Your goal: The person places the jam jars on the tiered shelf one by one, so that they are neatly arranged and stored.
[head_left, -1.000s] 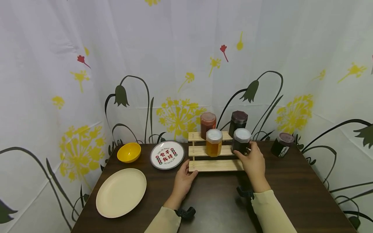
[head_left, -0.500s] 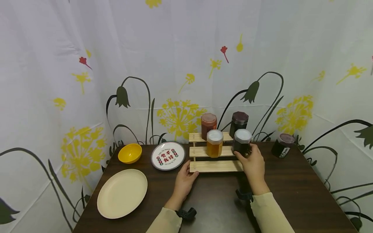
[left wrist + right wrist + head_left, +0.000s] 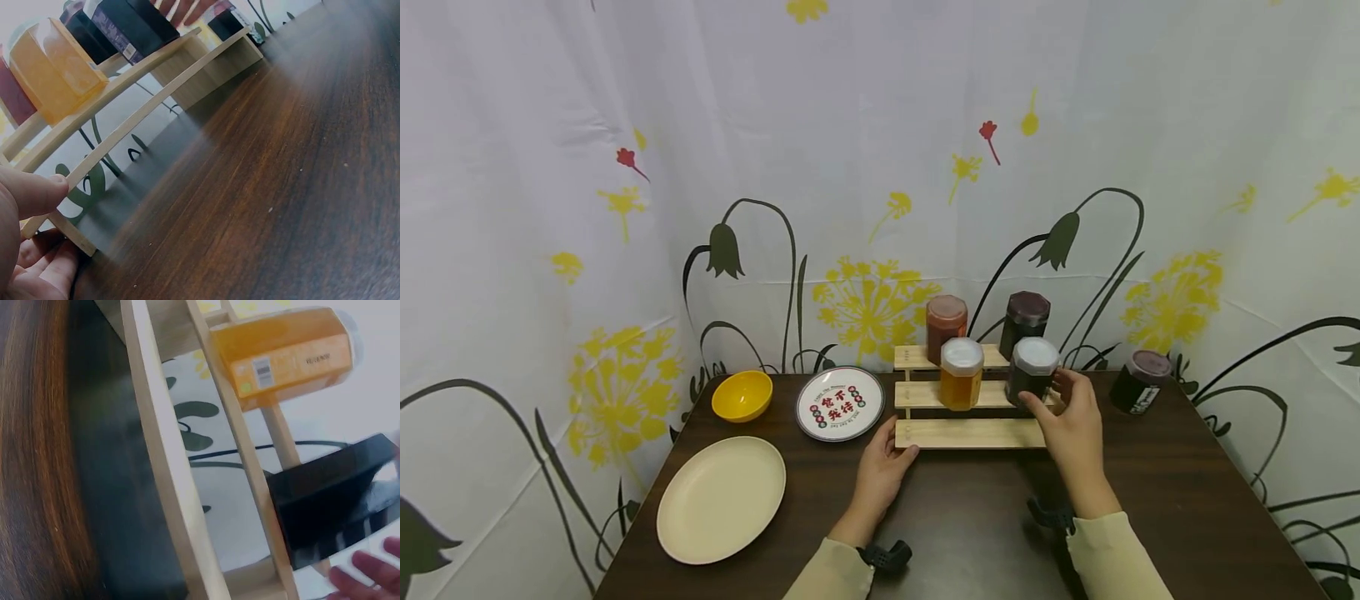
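A three-tier wooden rack (image 3: 970, 433) stands near the back of the table. My left hand (image 3: 883, 467) grips its left end, with the thumb (image 3: 37, 192) on the lowest shelf's edge and the fingers behind it in the left wrist view. On the middle shelf are an amber jar (image 3: 961, 385) and a dark jar with a whitish lid (image 3: 1033, 367). My right hand (image 3: 1077, 433) is beside that dark jar, thumb and fingers spread; a gap shows between its fingers (image 3: 359, 581) and the jar in the right wrist view.
A reddish jar (image 3: 945, 333) and another dark jar (image 3: 1025, 321) occupy the top shelf. Right of the rack, a dark jar (image 3: 1140, 382) sits on the table. To the left are a yellow bowl (image 3: 742, 397), a printed plate (image 3: 840, 425) and a cream oval plate (image 3: 722, 500).
The right hand has loosened from the dark jar and drawn slightly to the right, leaving the jar on the middle shelf. The left hand keeps its grip on the rack.
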`<state>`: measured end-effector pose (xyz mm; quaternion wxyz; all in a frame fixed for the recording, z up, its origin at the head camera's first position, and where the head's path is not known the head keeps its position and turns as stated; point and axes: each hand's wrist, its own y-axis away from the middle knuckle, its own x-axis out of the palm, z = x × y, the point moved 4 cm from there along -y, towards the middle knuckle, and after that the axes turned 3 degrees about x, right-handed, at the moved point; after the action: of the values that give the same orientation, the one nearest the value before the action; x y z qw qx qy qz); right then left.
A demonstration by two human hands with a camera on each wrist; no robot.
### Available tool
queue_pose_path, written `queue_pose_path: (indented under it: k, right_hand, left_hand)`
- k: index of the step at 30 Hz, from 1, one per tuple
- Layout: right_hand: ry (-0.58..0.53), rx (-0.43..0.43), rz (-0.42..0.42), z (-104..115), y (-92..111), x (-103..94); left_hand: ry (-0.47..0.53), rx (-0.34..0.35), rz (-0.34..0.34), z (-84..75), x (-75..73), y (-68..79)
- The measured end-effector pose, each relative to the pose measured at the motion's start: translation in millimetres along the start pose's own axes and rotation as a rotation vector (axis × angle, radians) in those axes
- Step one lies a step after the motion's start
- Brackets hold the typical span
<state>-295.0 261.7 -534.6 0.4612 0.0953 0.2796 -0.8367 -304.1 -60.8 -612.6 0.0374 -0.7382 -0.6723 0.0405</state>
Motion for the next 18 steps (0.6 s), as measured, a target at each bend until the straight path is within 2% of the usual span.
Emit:
queue_pose_path:
  k: [5, 9, 18]
  right_hand:
    - [-0.063, -0.087, -0.201, 1.3, -2.2, -23.4]
    - [-0.08, -0.116, -0.294, -6.7, -10.8, -38.5]
    - [-0.088, -0.055, -0.478, -40.6, -23.6, -73.9]
  left_hand:
    - [-0.014, 0.002, -0.007, -0.2, 0.4, -1.8]
    - [-0.026, 0.004, -0.017, -0.5, -0.2, -3.3]
    - [-0.043, -0.019, -0.023, 1.4, -1.6, 0.4]
